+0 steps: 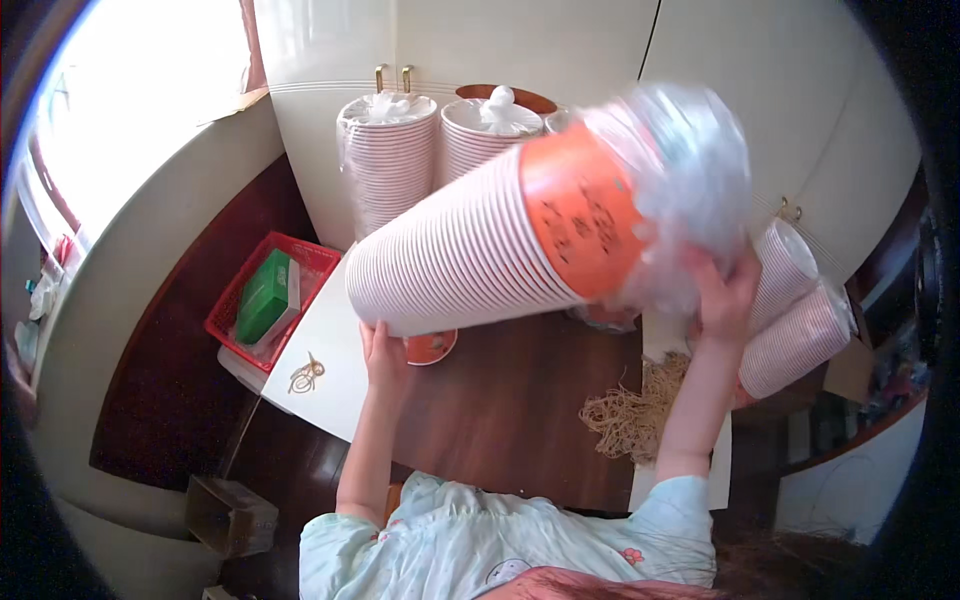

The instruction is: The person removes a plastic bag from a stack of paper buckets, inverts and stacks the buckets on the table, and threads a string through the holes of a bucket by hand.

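A long stack of nested white paper tubs (450, 250) is held tilted over the table, its right end higher. The tub at that end is orange (580, 215) with dark writing. A clear plastic bag (690, 150) bunches over the orange end, blurred by motion. My left hand (383, 350) supports the stack's lower left end from beneath, with the fingertips against its side. My right hand (725, 290) is closed on the bunched plastic at the other end; its fingers are partly hidden. Below the stack, part of an orange tub (432, 347) shows on the table.
Bagged tub stacks stand at the back (388, 170) and lie at the right (795, 335). A tangle of tan strings (640, 410) rests on the table's right side; a small string loop (307, 375) lies on the left. A red basket (225, 320) holds a green box (268, 295).
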